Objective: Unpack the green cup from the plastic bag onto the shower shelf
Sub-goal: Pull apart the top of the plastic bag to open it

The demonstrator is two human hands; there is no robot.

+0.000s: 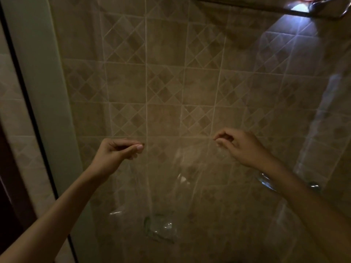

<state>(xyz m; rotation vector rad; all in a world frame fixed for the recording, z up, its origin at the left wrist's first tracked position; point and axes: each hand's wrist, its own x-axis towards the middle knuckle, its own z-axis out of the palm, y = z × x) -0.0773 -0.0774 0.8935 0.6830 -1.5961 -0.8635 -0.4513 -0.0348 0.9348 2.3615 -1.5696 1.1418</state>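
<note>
A clear plastic bag [171, 186] hangs in front of the tiled shower wall, stretched between both hands. My left hand [117, 152] pinches its top left edge and my right hand [237, 147] pinches its top right edge, both at about the same height. At the bottom of the bag sits a blurred, see-through greenish cup [159, 228], low in the middle of the view. The shower shelf [284, 8], a shiny metal one with a bright glare on it, runs along the top right edge, well above both hands.
Beige tiled wall [171, 82] fills the view. A pale door frame with a dark edge [38, 111] runs down the left side. A glass panel [322, 120] with reflections stands at the right, and a chrome fitting [314, 185] shows beyond my right forearm.
</note>
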